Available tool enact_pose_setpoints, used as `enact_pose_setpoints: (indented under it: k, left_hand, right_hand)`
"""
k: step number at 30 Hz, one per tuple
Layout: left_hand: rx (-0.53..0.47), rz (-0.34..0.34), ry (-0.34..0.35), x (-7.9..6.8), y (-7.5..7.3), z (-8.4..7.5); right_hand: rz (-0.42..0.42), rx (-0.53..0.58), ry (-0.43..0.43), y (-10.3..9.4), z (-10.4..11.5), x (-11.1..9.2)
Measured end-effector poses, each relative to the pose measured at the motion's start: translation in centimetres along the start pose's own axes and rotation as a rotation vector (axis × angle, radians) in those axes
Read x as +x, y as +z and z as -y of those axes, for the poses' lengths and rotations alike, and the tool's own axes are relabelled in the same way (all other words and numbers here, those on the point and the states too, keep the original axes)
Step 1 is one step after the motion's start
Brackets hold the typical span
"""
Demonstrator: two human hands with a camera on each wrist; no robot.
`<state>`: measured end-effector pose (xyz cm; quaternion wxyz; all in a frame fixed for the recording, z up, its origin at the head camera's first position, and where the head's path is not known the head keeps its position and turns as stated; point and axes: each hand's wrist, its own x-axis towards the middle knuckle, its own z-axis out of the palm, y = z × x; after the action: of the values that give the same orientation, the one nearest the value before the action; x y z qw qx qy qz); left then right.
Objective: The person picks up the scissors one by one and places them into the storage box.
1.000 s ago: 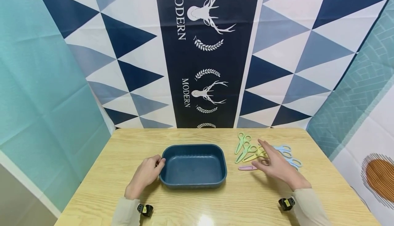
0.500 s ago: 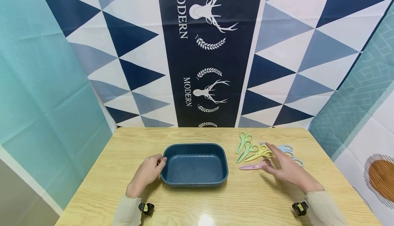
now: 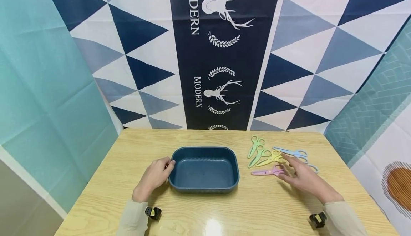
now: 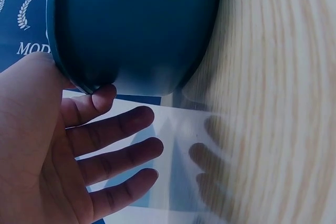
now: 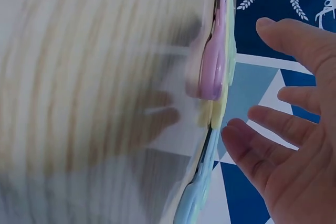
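Note:
A dark blue rectangular plastic bin [image 3: 203,189] stands on the table. My left hand [image 3: 154,175] pinches its left rim between thumb and index finger; in the left wrist view the other fingers [image 4: 123,128] spread free below the bin. My right hand [image 3: 303,177] hovers with parted, slightly bent fingers over the near right of a group of scissors, holding nothing. Pink scissors [image 3: 264,172] lie nearest its thumb, their handles partly covered. Beyond are yellow scissors [image 3: 264,162], two green scissors [image 3: 254,161] [image 3: 252,151], and blue scissors [image 3: 288,151], some partly hidden by the hand.
The wooden table [image 3: 205,211] ends at the back against a patterned cloth [image 3: 221,57]. A teal cloth [image 3: 48,104] hangs on the left side. Table surface lies between the bin and the scissors.
My right hand has drawn back to the right, uncovering the pink scissors' handle area and more of the blue scissors. The left hand keeps its hold on the bin; the whole view has shifted slightly.

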<state>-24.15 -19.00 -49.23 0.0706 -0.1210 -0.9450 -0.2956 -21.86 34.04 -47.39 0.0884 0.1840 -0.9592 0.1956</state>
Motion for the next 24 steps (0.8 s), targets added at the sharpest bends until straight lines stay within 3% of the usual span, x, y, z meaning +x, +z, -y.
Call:
enact_pose_setpoints:
  k: [24]
  left_hand:
    - [0.017,0.042,0.011,0.2,-0.3,0.0]
  right_hand:
    - [0.032,0.082,0.013,1.5,-0.7,0.4]
